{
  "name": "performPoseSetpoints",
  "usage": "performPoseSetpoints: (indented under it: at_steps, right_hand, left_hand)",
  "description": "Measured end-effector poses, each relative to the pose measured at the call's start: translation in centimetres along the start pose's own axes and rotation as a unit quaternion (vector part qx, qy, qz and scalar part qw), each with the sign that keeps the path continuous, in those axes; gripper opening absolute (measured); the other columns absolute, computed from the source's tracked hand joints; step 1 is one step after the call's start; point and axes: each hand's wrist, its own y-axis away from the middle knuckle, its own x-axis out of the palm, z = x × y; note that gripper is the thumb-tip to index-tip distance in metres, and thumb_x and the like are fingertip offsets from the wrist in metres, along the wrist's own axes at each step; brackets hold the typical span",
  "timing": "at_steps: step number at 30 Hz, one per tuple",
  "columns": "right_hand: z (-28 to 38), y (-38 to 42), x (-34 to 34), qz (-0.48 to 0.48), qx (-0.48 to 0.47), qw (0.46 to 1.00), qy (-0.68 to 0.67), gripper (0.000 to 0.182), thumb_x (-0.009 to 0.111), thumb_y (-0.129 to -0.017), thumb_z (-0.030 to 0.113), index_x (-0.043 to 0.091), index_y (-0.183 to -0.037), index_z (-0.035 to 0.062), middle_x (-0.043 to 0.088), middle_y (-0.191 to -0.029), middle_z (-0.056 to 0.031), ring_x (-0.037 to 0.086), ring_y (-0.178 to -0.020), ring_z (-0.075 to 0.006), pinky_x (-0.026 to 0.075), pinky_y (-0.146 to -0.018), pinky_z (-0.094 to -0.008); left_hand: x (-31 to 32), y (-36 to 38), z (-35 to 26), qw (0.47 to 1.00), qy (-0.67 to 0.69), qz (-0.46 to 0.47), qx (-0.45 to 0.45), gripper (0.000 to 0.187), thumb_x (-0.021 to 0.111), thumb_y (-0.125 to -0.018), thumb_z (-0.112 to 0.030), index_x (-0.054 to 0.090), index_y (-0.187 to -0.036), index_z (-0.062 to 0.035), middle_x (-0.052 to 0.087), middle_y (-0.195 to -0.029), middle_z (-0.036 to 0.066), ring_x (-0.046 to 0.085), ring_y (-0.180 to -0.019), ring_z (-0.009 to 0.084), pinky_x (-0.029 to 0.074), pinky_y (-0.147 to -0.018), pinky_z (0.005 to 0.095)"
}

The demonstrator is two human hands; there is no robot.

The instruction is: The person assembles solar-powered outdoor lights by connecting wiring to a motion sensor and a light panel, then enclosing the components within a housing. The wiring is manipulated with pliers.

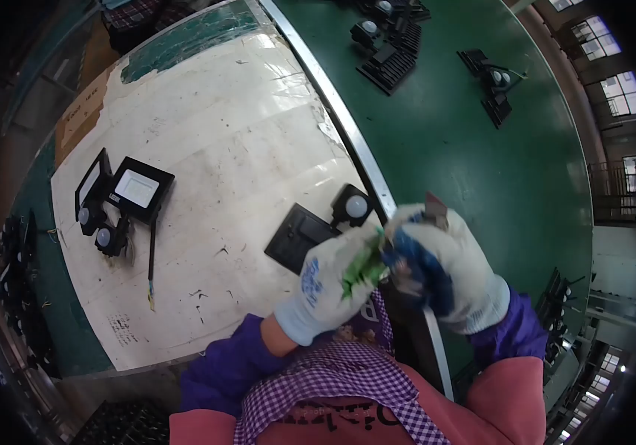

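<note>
My left hand, in a white knit glove with green on the fingertips, is closed in a pinch in front of my body. My right hand, gloved in white with blue on the fingers, is closed against it; both are blurred. What the fingers pinch between them is hidden. A small flat brownish piece sticks up from the top of my right hand. Just beyond my left hand, a black floodlight lies back side up, with its sensor head, a white dome, beside it.
Two black sensor floodlights stand on the worn white board at left, a cable hanging toward me. A metal rail divides it from the green surface, where more floodlights lie. Several dark units line the left edge.
</note>
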Motion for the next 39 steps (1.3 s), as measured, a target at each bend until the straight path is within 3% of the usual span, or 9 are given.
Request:
performPoseSetpoints:
  at_steps: [6, 11, 13, 18, 23, 27, 29, 34, 39]
  right_hand:
    - [2.0, -0.5, -1.9, -0.104, -0.169, 0.960, 0.198, 0.021, 0.059, -0.089, 0.025, 0.063, -0.083, 0.0058, 0.052, -0.062, 0.0035, 0.046, -0.048, -0.0035, 0.035, -0.044, -0.0193]
    - [8.1, -6.3, -8.5, -0.119, -0.249, 0.951, 0.137, 0.018, 0.058, -0.092, 0.028, 0.061, -0.087, 0.0106, 0.045, -0.058, 0.0065, 0.040, -0.043, -0.0041, 0.031, -0.038, -0.0200]
    - [11.5, -10.4, -11.2, -0.237, -0.295, 0.908, 0.180, 0.019, 0.058, -0.093, 0.030, 0.061, -0.092, 0.0109, 0.046, -0.059, 0.0054, 0.040, -0.042, -0.0062, 0.032, -0.038, -0.0218]
    - [17.8, -15.5, -12.6, -0.326, -0.392, 0.826, 0.239, 0.022, 0.055, -0.095, 0.024, 0.066, -0.108, 0.0104, 0.066, -0.082, 0.0008, 0.047, -0.062, -0.0058, 0.040, -0.056, -0.0232]
    - [9.0, -13.7, 3.7, -0.182, -0.428, 0.779, 0.420, 0.022, 0.058, -0.091, 0.018, 0.067, -0.104, 0.0036, 0.065, -0.084, -0.0034, 0.055, -0.075, -0.0120, 0.045, -0.067, -0.0284]
    - [-1.6, -16.0, 13.0, 0.146, -0.466, 0.689, 0.535, 0.029, 0.063, -0.084, 0.015, 0.062, -0.111, 0.0050, 0.065, -0.104, -0.0169, 0.066, -0.091, -0.0273, 0.052, -0.079, -0.0335]
    - [-3.8, -15.1, 18.1, 0.172, -0.527, 0.578, 0.599, 0.031, 0.065, -0.083, 0.019, 0.062, -0.111, 0.0071, 0.063, -0.111, -0.0170, 0.065, -0.093, -0.0314, 0.052, -0.081, -0.0357]
    - [-7.2, -15.8, 24.8, 0.139, -0.444, 0.496, 0.733, 0.048, 0.073, -0.077, 0.028, 0.058, -0.119, 0.0112, 0.062, -0.112, -0.0131, 0.063, -0.101, -0.0281, 0.049, -0.084, -0.0362]
    - [-8.5, -15.3, 23.8, 0.151, -0.427, 0.558, 0.695, 0.046, 0.069, -0.077, 0.027, 0.057, -0.119, 0.0103, 0.067, -0.100, -0.0100, 0.064, -0.096, -0.0278, 0.050, -0.082, -0.0365]
  left_hand:
    - [-2.9, 1.3, -1.4, 0.969, 0.173, -0.175, -0.006, 0.044, 0.050, -0.097, -0.017, 0.043, -0.137, 0.0005, 0.062, -0.109, 0.014, 0.056, -0.070, 0.0070, 0.048, -0.065, 0.0216]
    - [-6.4, 5.5, -1.6, 0.937, 0.184, -0.251, -0.159, 0.033, 0.049, -0.098, -0.011, 0.050, -0.128, 0.0014, 0.063, -0.107, 0.012, 0.057, -0.070, 0.0081, 0.049, -0.063, 0.0227]
    - [-7.4, 6.6, -1.4, 0.921, 0.222, -0.257, -0.192, 0.034, 0.049, -0.098, -0.012, 0.050, -0.129, 0.0012, 0.063, -0.106, 0.012, 0.058, -0.070, 0.0091, 0.050, -0.063, 0.0233]
    - [-9.6, 7.3, -1.6, 0.856, 0.308, -0.369, -0.192, 0.031, 0.051, -0.098, -0.018, 0.053, -0.124, -0.0010, 0.063, -0.105, 0.012, 0.063, -0.072, 0.0112, 0.054, -0.064, 0.0253]
    - [-11.4, 8.2, -1.5, 0.841, 0.326, -0.395, -0.173, 0.030, 0.052, -0.097, -0.019, 0.053, -0.123, -0.0026, 0.063, -0.106, 0.011, 0.063, -0.075, 0.0119, 0.055, -0.066, 0.0264]
    - [-10.1, 9.2, -1.4, 0.841, 0.356, -0.368, -0.176, 0.031, 0.052, -0.097, -0.019, 0.052, -0.124, -0.0025, 0.063, -0.106, 0.011, 0.063, -0.077, 0.0135, 0.055, -0.068, 0.0285]
    - [-9.6, 9.7, -1.5, 0.840, 0.371, -0.358, -0.170, 0.031, 0.051, -0.098, -0.019, 0.052, -0.124, -0.0021, 0.063, -0.106, 0.011, 0.063, -0.077, 0.0141, 0.054, -0.068, 0.0285]
    - [-8.6, 10.6, -0.5, 0.825, 0.388, -0.357, -0.205, 0.026, 0.049, -0.099, -0.017, 0.050, -0.120, -0.0006, 0.063, -0.100, 0.009, 0.065, -0.078, 0.0177, 0.056, -0.071, 0.0302]
    - [-8.0, 11.6, 0.0, 0.820, 0.434, -0.323, -0.185, 0.027, 0.047, -0.100, -0.016, 0.047, -0.122, -0.0006, 0.062, -0.103, 0.010, 0.065, -0.084, 0.0196, 0.056, -0.075, 0.0316]
